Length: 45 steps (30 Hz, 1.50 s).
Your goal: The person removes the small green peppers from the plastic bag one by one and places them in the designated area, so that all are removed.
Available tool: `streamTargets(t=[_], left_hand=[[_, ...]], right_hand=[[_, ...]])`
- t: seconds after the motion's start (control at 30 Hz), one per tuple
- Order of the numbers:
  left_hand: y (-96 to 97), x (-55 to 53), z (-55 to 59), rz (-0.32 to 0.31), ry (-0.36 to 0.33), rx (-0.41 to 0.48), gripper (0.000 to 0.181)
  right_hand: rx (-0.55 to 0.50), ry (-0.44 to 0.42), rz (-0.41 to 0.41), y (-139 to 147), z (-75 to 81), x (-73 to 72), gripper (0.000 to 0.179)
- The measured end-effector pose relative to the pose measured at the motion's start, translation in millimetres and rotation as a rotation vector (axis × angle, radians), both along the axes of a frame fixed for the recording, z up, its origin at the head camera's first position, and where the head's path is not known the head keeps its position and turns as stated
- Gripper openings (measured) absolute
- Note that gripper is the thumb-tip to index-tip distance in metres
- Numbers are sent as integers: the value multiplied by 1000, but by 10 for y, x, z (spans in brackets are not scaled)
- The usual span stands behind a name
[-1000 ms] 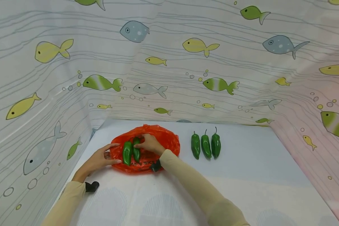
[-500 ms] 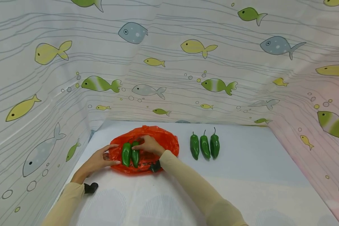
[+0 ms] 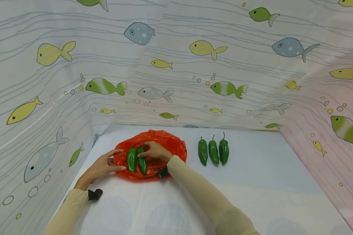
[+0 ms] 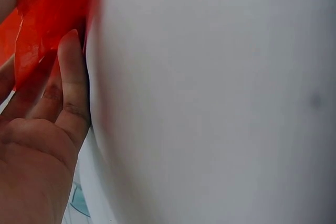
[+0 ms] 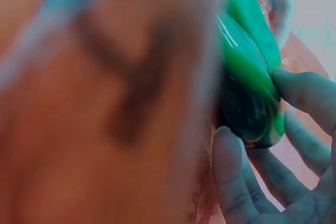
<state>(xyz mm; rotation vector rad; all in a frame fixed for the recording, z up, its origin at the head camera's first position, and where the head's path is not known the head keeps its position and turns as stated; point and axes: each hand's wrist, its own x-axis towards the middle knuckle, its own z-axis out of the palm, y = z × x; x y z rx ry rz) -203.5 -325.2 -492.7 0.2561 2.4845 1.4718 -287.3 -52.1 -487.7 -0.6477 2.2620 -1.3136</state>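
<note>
While the right hand (image 3: 158,151) reaches in from the right over the red bag (image 3: 177,147), left of centre in the head view, its thumb and fingers close around the upper part of the held pepper (image 3: 142,162). Its back is turned up and the fingers bend downward; in the right wrist view they come in from the lower right, parted around the rounded green end. Whether this pepper rests on the plastic or hangs just over it, I cannot tell. Its tip points toward the bottom of the frame.

Near the bag's left edge, the left hand (image 3: 100,167) forms a wide C, thumb below and fingers above, well parted. The left wrist view shows straight fingers touching the thin red plastic at the upper left.

Just left of the held pepper, the neighbouring pepper (image 3: 131,160) lies on the bag, nearly parallel to it. Part of some dark lettering shows on the plastic below both.

The right sleeve (image 3: 206,195) slants up and left from the lower right corner area; the left sleeve (image 3: 69,210) rises to the right from the lower left.

Right of the bag, three green peppers (image 3: 213,152) stand side by side in a row on the white table (image 3: 261,160), stems toward the top of the frame.
</note>
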Motion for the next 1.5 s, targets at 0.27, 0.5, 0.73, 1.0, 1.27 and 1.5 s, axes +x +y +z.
streamTargets(t=[0.27,0.5,0.73,1.0,1.27,1.5], left_hand=[[21,-15,14,2,4,-33,81],[17,-36,11,0,-10,-14,82],[11,-40,4,-6,-10,9,83],[-13,-50,-27,-12,-7,14,84],[-9,-29,-24,6,-18,2,85],[-1,-26,2,2,-18,19,86]], right_hand=[[-56,-30,-80,28,10,12,49],[-113,-62,-85,80,34,27,53],[-177,-121,-106,142,73,40,52],[-193,-133,-102,228,136,84,53],[-205,-149,-111,333,150,120,51],[-193,-130,-75,429,151,108,53]])
